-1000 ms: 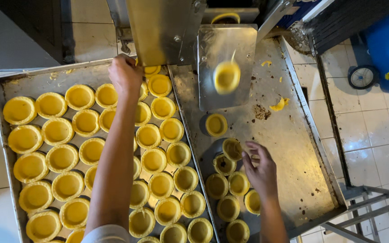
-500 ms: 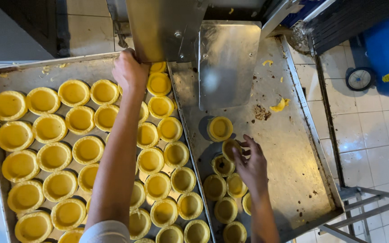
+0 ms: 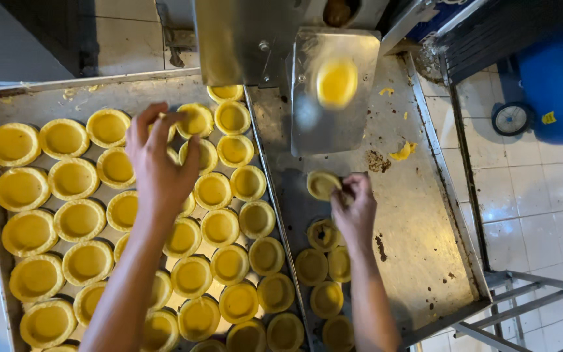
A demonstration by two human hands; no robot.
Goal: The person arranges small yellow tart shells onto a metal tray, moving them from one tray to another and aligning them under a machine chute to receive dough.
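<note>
My left hand (image 3: 159, 166) hovers with spread fingers over the left metal tray (image 3: 24, 103), its fingertips by a yellow tart shell (image 3: 197, 119) near the tray's far right; nothing is gripped. My right hand (image 3: 354, 210) rests on the right metal tray (image 3: 425, 215), fingers pinching the edge of a tart shell (image 3: 320, 184). Another shell (image 3: 336, 82), blurred, slides down the steel chute (image 3: 333, 98) of the machine above. A small cluster of shells (image 3: 324, 270) lies under my right forearm.
Rows of several yellow tart shells (image 3: 79, 221) fill the left tray. Dough scraps (image 3: 401, 152) and crumbs dot the right tray. A blue wheeled tank (image 3: 552, 85) stands on white tiles at right, with a metal frame (image 3: 522, 306) below it.
My left hand has drawn back from the tray's far edge toward me, fingers open. My right hand moved up to a lone shell. A new shell appears on the chute.
</note>
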